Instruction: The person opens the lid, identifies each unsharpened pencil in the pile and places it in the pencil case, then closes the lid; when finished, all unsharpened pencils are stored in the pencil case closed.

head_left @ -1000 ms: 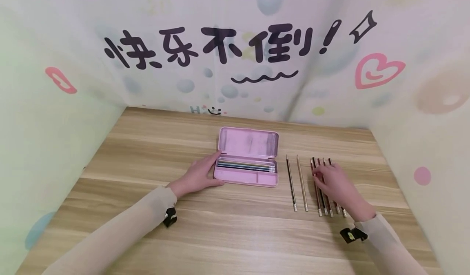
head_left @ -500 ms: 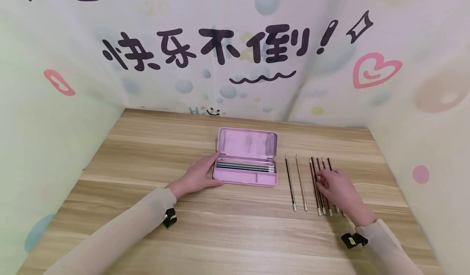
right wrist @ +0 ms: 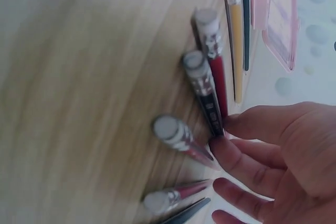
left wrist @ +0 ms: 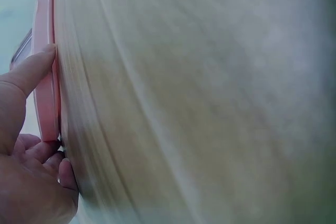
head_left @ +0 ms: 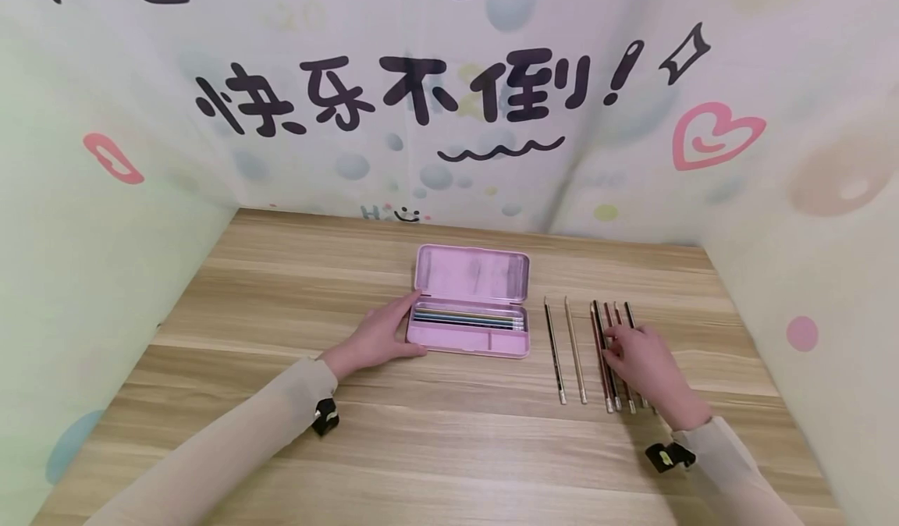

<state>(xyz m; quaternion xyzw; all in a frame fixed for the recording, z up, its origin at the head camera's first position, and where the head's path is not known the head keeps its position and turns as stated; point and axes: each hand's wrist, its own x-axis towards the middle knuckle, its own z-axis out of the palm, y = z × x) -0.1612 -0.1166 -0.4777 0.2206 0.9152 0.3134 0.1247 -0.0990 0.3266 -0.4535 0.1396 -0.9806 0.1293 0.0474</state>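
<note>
A pink pencil case [head_left: 449, 339] lies with its lid raised at the back, and several pencils [head_left: 467, 319] fill its rear compartment. My left hand [head_left: 375, 337] grips its left end, thumb along the front wall, other fingers round the end and back corner. To the right, my right hand [head_left: 646, 362] reaches over a row of eraser-tipped pencils. In the right wrist view its thumb and index finger pinch a black pencil [right wrist: 210, 109], right beside a dark red pencil [right wrist: 218, 80]. The remaining fingers hang over the other pencils of the row, partly hiding them.
Between case and row lie two separate pencils, one black [head_left: 555, 350] and one yellowish [head_left: 577, 350]. The wooden table [head_left: 449, 448] ends at a printed backdrop [head_left: 393, 175] behind and pale walls on both sides. Each wrist wears a small black camera.
My right hand has shifted slightly left, and its black pencil now lies closer to the dark red one. The left hand stays on the pencil case.
</note>
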